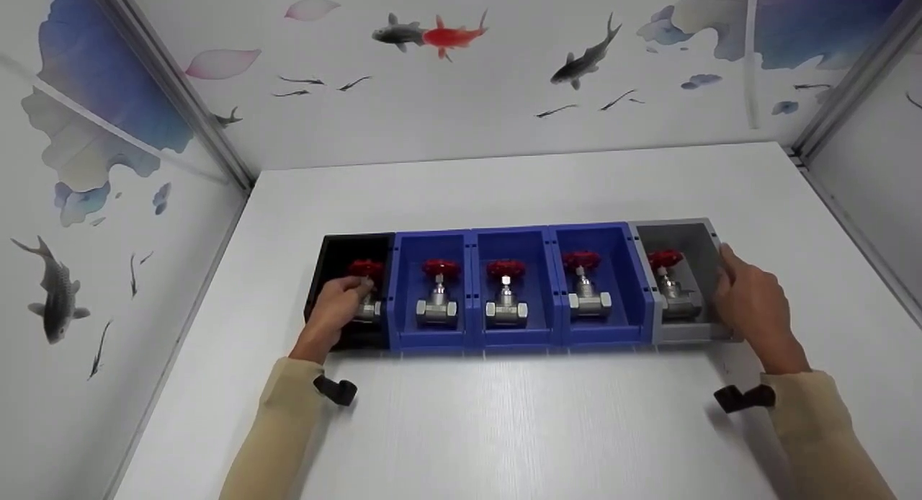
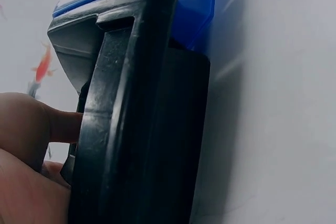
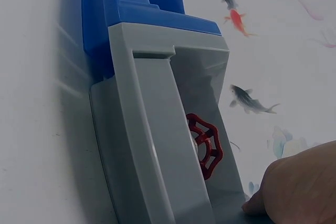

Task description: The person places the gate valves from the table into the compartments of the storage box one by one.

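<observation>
My left hand [image 1: 330, 309] reaches over the side of the black bin [image 1: 338, 251] at the row's left end. Its fingertips pinch the metal valve there, just under the red handwheel [image 1: 366, 268]. In the left wrist view, the bin's front wall [image 2: 131, 114] hides most of that grip. At the other end my right hand [image 1: 755, 305] grips the right side wall of the grey bin [image 1: 684, 332]. Inside that bin lies a valve [image 1: 677, 298], whose red handwheel [image 3: 207, 145] shows in the right wrist view.
Between the end bins stand three blue bins [image 1: 511, 338], joined side by side, each with a red-wheeled valve [image 1: 506, 309] in it. The row rests on a white table [image 1: 504, 421]. Panels with painted fish [image 1: 583, 60] enclose the table at the back and sides.
</observation>
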{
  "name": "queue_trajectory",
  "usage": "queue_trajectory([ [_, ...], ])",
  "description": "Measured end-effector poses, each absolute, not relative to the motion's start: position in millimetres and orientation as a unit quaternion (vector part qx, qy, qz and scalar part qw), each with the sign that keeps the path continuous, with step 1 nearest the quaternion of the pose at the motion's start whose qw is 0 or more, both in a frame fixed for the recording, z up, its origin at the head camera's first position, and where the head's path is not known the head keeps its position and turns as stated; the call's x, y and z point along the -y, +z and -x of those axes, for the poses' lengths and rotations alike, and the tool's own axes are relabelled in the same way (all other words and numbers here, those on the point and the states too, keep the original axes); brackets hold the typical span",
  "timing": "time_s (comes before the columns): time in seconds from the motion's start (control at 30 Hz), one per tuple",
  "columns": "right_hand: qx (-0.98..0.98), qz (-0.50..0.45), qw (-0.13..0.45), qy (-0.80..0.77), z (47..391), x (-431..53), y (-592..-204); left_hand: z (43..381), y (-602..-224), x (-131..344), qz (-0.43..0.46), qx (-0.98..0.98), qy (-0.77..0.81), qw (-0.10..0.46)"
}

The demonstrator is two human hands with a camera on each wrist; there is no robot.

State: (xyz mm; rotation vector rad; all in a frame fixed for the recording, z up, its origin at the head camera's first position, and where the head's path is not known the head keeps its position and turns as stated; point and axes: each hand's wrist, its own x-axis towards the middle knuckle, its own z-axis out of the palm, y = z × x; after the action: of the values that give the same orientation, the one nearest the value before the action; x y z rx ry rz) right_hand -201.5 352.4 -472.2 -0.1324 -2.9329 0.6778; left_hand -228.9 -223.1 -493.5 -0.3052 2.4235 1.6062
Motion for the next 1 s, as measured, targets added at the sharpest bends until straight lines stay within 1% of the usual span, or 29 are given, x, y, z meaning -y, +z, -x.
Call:
queue_trajectory([
  [0.43, 0.972, 0.044, 0.065, 0.223, 201.9, -351.4, -470.8, 227.5, -495.2, 218.2, 0.103, -0.859, 0.498, 0.052],
  [0.9, 0.971, 0.046, 0.066, 0.226, 202.0, -352.0, -473.0, 224.5, -493.9, 215.1, 0.116, -0.865, 0.484, 0.054],
  [1.0, 0.969, 0.034, 0.085, 0.229, 201.3, -352.8, -473.5, 224.4, -493.5, 214.6, 0.113, -0.864, 0.489, 0.047],
])
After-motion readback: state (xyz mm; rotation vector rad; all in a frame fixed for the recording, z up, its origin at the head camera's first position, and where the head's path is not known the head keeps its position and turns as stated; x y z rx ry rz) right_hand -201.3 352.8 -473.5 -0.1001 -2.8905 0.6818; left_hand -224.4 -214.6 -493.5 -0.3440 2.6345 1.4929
